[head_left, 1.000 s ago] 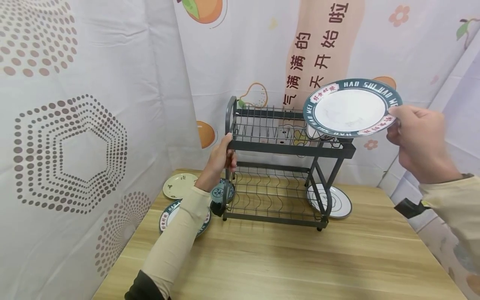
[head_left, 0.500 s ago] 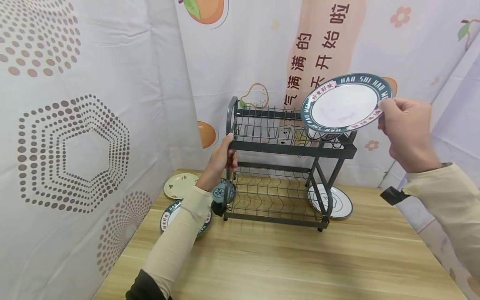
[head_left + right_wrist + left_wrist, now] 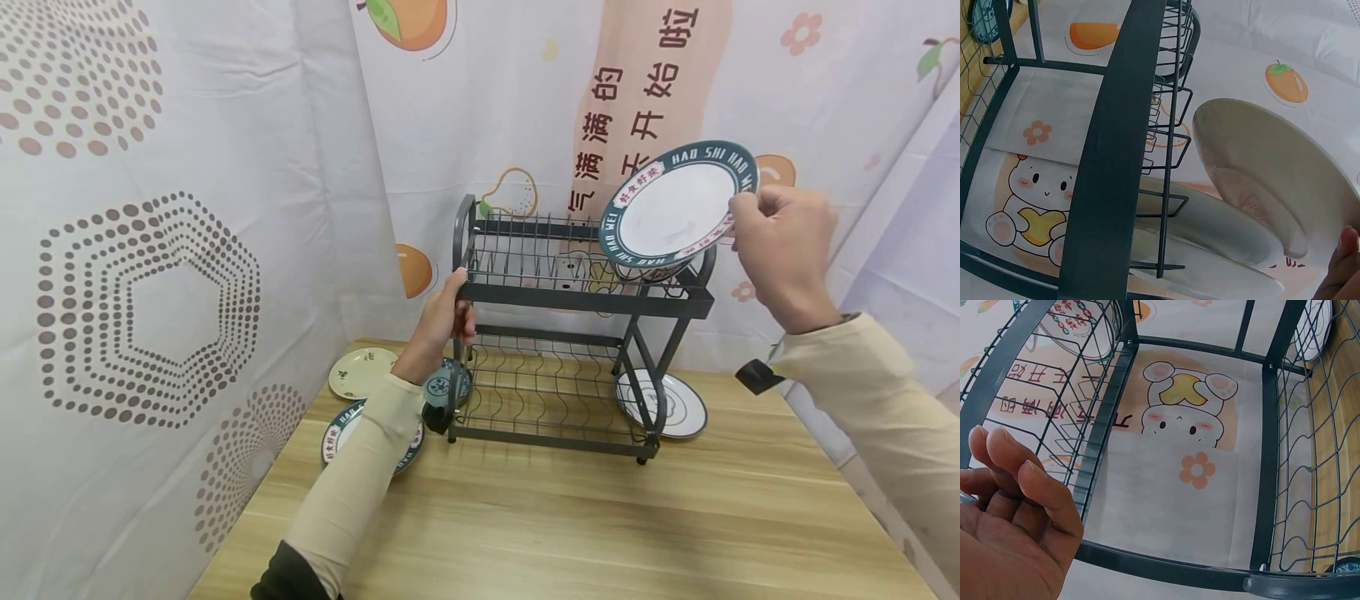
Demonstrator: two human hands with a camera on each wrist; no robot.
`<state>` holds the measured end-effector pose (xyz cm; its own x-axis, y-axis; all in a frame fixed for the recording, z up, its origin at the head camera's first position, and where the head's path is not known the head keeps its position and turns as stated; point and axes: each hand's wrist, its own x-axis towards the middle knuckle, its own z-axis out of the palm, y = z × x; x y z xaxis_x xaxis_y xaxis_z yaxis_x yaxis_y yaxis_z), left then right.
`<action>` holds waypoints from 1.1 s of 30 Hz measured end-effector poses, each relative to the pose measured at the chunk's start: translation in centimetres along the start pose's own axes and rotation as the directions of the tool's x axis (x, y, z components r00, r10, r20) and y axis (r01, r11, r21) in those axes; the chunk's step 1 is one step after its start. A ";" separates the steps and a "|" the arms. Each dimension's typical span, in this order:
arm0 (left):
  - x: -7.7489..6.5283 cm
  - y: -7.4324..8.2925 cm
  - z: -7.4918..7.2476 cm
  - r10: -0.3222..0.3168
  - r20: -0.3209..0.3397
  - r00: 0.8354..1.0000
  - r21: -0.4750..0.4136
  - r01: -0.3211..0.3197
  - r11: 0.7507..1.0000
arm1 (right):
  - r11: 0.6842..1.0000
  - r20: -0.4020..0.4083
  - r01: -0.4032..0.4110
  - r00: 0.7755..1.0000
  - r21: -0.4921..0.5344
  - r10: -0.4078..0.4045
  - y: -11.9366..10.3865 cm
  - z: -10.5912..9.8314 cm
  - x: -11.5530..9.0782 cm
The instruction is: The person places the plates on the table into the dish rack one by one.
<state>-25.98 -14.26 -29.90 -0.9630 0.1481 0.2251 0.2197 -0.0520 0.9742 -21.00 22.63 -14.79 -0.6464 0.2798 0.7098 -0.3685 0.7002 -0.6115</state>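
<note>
A dark two-tier metal dish rack (image 3: pixel 585 298) stands on the wooden table. My left hand (image 3: pixel 438 325) grips its front left side at the upper tier, and curled fingers (image 3: pixel 1041 487) show beside the wires in the left wrist view. My right hand (image 3: pixel 787 250) pinches the right rim of a white plate (image 3: pixel 675 208) with a green lettered border. That plate is tilted above the upper tier's right end, apart from the rack; its underside faces the right wrist view. Below it, two plates (image 3: pixel 1210 219) lean in the upper tier, mostly hidden in the head view.
At left on the table lie a cream plate (image 3: pixel 360 372), a green-rimmed plate (image 3: pixel 339 429) partly under my left sleeve, and a blue patterned dish (image 3: pixel 442 387) behind the rack's post. A white dark-rimmed plate (image 3: pixel 678 404) lies behind the rack's right leg. Printed curtains (image 3: pixel 480 92) hang close behind.
My right hand has moved left and slightly up with the plate, which tilts more steeply over the rack's right end. The left hand keeps its grip in the same place.
</note>
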 end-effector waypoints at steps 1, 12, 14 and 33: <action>0.0 0.0 0.0 0.001 -0.001 1.000 0.000 -0.001 1.000 | 1.000 -0.005 0.010 1.000 -0.023 -0.010 0.0 0.2 0.0; 0.1 0.0 -0.1 0.013 -0.002 1.000 -0.003 -0.013 1.000 | 0.970 -0.076 0.204 0.974 -0.133 -0.215 -0.7 2.4 0.3; 0.1 -0.1 -0.1 0.013 -0.002 1.000 -0.007 -0.013 1.000 | 0.964 -0.080 0.219 0.969 -0.148 -0.232 -0.7 2.7 0.5; 0.1 -0.3 0.0 0.012 -0.004 1.000 0.004 -0.012 1.000 | 0.899 -0.076 0.328 0.929 -0.292 -0.363 0.1 4.8 0.1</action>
<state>-26.12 -14.26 -30.15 -0.9608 0.1439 0.2368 0.2321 -0.0495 0.9714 -24.32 19.63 -16.43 -0.4159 0.0552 0.9077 -0.3480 0.9125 -0.2149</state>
